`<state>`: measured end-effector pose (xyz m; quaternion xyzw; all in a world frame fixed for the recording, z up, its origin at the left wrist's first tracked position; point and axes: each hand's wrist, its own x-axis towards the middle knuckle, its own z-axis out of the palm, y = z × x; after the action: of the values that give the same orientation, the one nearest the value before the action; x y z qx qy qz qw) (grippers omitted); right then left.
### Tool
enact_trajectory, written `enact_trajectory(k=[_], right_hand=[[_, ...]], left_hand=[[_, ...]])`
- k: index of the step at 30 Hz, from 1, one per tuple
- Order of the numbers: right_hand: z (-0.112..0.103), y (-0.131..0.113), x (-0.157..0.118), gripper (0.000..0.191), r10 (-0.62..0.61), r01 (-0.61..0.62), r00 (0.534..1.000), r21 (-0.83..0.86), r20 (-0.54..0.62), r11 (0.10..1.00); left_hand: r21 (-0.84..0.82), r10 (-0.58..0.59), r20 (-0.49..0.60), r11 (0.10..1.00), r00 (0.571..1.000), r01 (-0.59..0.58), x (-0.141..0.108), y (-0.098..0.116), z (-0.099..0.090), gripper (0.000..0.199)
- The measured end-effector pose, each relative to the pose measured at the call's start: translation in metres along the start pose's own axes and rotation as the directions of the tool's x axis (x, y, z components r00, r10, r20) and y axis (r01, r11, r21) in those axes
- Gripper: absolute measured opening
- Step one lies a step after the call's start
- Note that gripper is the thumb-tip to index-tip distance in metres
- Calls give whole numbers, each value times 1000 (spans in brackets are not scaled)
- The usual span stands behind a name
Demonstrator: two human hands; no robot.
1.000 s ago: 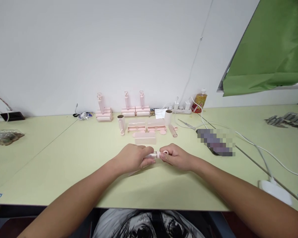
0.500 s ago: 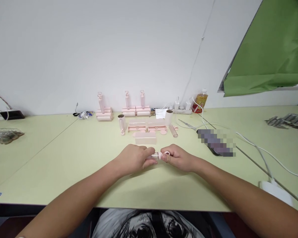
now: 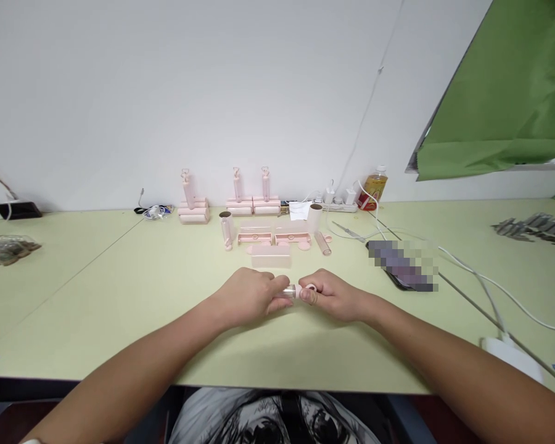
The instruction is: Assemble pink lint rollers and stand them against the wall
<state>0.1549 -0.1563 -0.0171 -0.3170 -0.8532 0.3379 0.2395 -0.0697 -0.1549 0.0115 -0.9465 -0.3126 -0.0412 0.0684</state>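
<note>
Between my hands, above the near part of the pale green table (image 3: 120, 296), lies a clear tube with a pink end (image 3: 291, 291). My left hand (image 3: 252, 297) is closed round its clear part. Fingers of my right hand (image 3: 330, 295) pinch the pink ringed end. Just beyond them lies a translucent pink cover (image 3: 271, 256). Behind that are two open pink trays, one on the left (image 3: 254, 239) and one on the right (image 3: 293, 238). A second clear tube (image 3: 324, 244) lies to their right, and a white roll (image 3: 314, 219) stands behind it.
Assembled pink pieces (image 3: 194, 211) stand along the wall. At the right are a phone (image 3: 400, 266), white cables, a charger (image 3: 511, 357) and a drink bottle (image 3: 372, 188). Metal parts (image 3: 536, 228) lie far right, with a clear bag (image 3: 7, 250) far left.
The camera view has shifted very slightly. Both hands keep their hold on the tube, in nearly the same place.
</note>
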Motion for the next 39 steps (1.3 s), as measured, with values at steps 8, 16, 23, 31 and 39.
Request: enact_trajectory(k=[8, 16, 23, 31, 39], right_hand=[[6, -5, 0, 52, 30, -27, 998, 48, -56, 998], [5, -11, 4, 53, 187, -125, 974, 388, -128, 913], [7, -8, 10, 54, 294, -205, 955, 623, -42, 755], [0, -1, 10, 50, 389, -122, 905, 769, -173, 628], [-17, 11, 8, 48, 433, -77, 888, 880, -153, 469]], left_hand=[[14, 19, -14, 1000, 1000, -19, 0, -2, 2, 34], [17, -68, -208, 997, 976, 73, 2, -4, 8, 44], [-17, -114, -189, 994, 975, 112, 3, -4, 11, 45], [-218, -255, -337, 958, 906, 189, 0, -28, 9, 39], [-427, -338, -472, 896, 815, 124, -2, -48, 10, 18]])
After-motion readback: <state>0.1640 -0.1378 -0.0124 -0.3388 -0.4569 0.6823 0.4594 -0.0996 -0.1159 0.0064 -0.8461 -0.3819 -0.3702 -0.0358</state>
